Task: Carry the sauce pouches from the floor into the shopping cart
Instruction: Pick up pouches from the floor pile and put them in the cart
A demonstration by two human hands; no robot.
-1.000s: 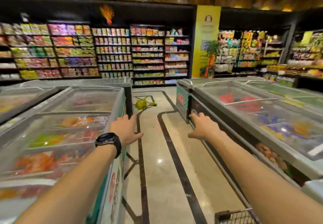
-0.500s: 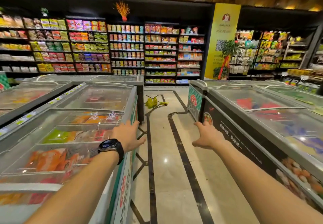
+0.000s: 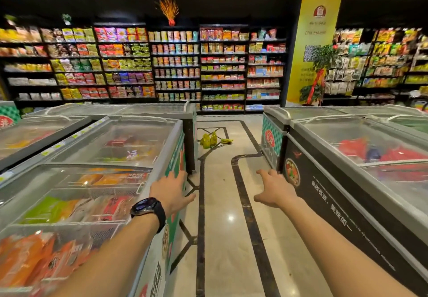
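Note:
Yellow-green sauce pouches (image 3: 210, 140) lie in a small heap on the pale floor at the far end of the aisle, beside the corner of the left freezer. My left hand (image 3: 170, 191), with a black watch on its wrist, reaches forward with relaxed fingers and holds nothing. My right hand (image 3: 274, 189) stretches forward too, fingers loosely spread and empty. Both hands are well short of the pouches. The shopping cart is not in view.
A chest freezer (image 3: 162, 157) with glass lids lines the aisle's left side and another freezer (image 3: 328, 176) lines the right. Tall shelves of packets (image 3: 176, 64) and a yellow pillar (image 3: 312, 48) stand at the far end. The floor has dark inlaid lines.
I have moved forward along the aisle, so the pouches look closer. The corner of the cart seen at the bottom a second ago has dropped out of view. Both hands stay outstretched and empty.

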